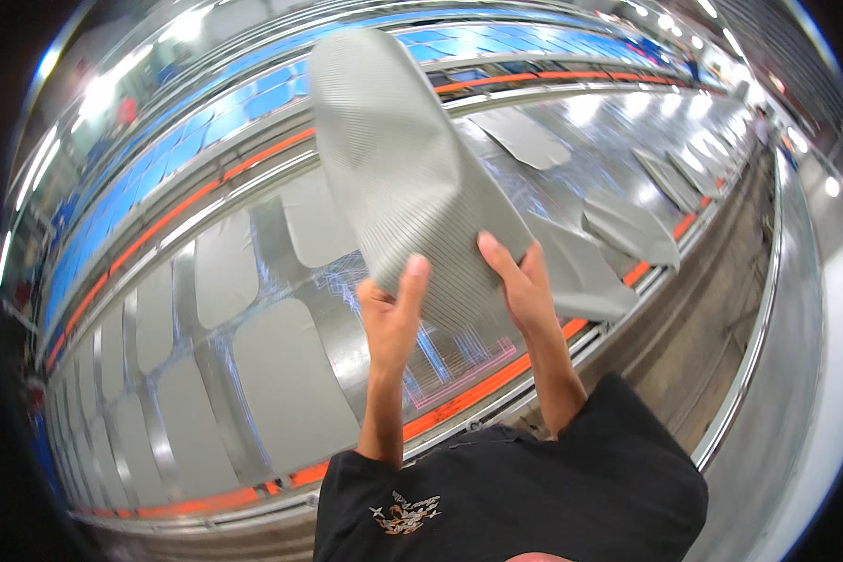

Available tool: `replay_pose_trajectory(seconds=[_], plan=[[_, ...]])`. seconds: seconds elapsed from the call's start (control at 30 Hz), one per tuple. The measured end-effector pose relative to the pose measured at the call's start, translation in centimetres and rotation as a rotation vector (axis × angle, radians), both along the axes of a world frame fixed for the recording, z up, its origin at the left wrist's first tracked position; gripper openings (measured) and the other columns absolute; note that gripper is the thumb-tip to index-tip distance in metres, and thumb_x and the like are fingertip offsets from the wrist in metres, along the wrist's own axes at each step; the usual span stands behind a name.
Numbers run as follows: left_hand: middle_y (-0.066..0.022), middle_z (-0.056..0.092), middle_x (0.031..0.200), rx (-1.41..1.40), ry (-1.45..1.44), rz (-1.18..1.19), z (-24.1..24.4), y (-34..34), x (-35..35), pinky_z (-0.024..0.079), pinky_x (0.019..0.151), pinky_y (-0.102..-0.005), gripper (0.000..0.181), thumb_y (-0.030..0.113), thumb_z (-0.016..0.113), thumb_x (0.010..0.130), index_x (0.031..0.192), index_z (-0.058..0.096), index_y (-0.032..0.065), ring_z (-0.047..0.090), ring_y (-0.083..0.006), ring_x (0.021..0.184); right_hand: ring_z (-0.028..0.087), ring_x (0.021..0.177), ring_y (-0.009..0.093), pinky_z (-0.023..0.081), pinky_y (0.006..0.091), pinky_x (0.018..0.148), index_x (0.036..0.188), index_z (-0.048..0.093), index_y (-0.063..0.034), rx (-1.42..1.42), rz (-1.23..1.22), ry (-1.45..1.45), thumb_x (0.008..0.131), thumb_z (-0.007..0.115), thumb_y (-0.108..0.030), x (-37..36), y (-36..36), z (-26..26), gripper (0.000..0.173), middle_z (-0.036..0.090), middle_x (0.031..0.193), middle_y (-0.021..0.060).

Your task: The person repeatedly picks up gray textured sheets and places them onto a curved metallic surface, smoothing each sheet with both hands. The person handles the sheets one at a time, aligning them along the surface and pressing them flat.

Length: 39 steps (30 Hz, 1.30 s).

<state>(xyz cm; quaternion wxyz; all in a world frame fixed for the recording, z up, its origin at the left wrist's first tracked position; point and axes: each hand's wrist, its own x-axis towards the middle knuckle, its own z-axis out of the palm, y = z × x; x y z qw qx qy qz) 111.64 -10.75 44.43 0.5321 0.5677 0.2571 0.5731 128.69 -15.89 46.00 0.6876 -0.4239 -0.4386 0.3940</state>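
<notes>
A grey sheet piece with fine ribbed lines [421, 190] is raised above a long metal-topped table [351, 337]. My left hand [393, 309] grips its lower left edge, thumb on top. At its lower right edge, my right hand [520, 281] pinches it the same way. The piece bends and its far end stands up, hiding part of the table. Under and beside it the tabletop bears blue and pink marks. A flat grey piece [288, 386] with rounded corners lies left of my left hand; a creased grey piece [579, 274] lies right of my right hand.
More flat grey pieces [190, 414] lie in rows to the left. Curled ones [629, 225] rest towards the right, by the orange strip [464, 397] along the table's near edge. Blue pieces [183, 151] cover a table beyond. A metal rail [752, 379] runs at right; a person [762, 126] is far off.
</notes>
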Motion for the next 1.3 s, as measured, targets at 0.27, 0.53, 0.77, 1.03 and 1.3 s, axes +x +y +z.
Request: replay_pose_trajectory(seconds=[0.27,0.53,0.77,1.03,1.3], plan=[[-0.0077,0.072,0.111,-0.611,0.224,-0.31,-20.2,-8.0,-0.8,0.054,0.085,-0.0309,0.045,0.037,0.072,0.1,0.119,0.07,-0.0036,0.064,-0.0134,0.102,0.058,0.127,0.025,0.043,0.0385,0.111,0.144,0.05,0.004,-0.485,-0.151,0.38,0.092,0.074,-0.009,8.0,-2.5,-16.9,0.059,0.061,0.138,0.0139],[-0.0136,0.071,0.121,-1.065,0.167,-0.308,-25.8,-13.1,-2.8,0.058,0.091,-0.0355,0.052,0.048,0.054,0.108,0.13,0.059,0.0006,0.069,-0.0195,0.102,0.06,0.121,0.024,0.046,0.0361,0.106,0.14,0.056,0.007,-0.419,-0.43,-0.02,0.101,0.064,-0.014,11.0,-4.6,-14.4,0.045,0.063,0.135,0.0133],[-0.0205,0.061,0.141,-0.931,-0.389,-0.451,-19.9,-11.3,-2.8,0.054,0.104,-0.0455,0.1,0.083,0.025,0.098,0.153,0.043,0.0011,0.063,-0.0305,0.127,0.064,0.096,0.036,0.052,0.0419,0.085,0.145,0.062,-0.0136,0.055,0.872,-0.768,0.063,0.055,0.002,5.5,-5.0,-5.5,0.084,0.065,0.104,0.0173],[-0.0137,0.067,0.124,-0.952,0.151,-0.217,-20.2,-12.7,-4.0,0.054,0.096,-0.0362,0.057,0.026,0.077,0.089,0.133,0.059,-0.0056,0.066,-0.0206,0.109,0.063,0.091,0.029,0.051,0.0399,0.079,0.151,0.053,-0.0159,0.005,1.497,-0.861,0.085,0.073,-0.018,6.4,-9.1,-13.4,0.069,0.059,0.098,0.0102],[-0.0056,0.072,0.107,-0.662,0.169,-0.119,-16.2,-11.6,4.1,0.054,0.086,-0.0307,0.032,0.014,0.073,0.094,0.12,0.067,-0.0037,0.066,-0.0129,0.096,0.06,0.104,0.02,0.049,0.0351,0.093,0.129,0.063,-0.0014,-0.851,0.515,-0.398,0.108,0.052,-0.047,15.4,-10.3,-27.0,0.051,0.063,0.113,0.0072]])
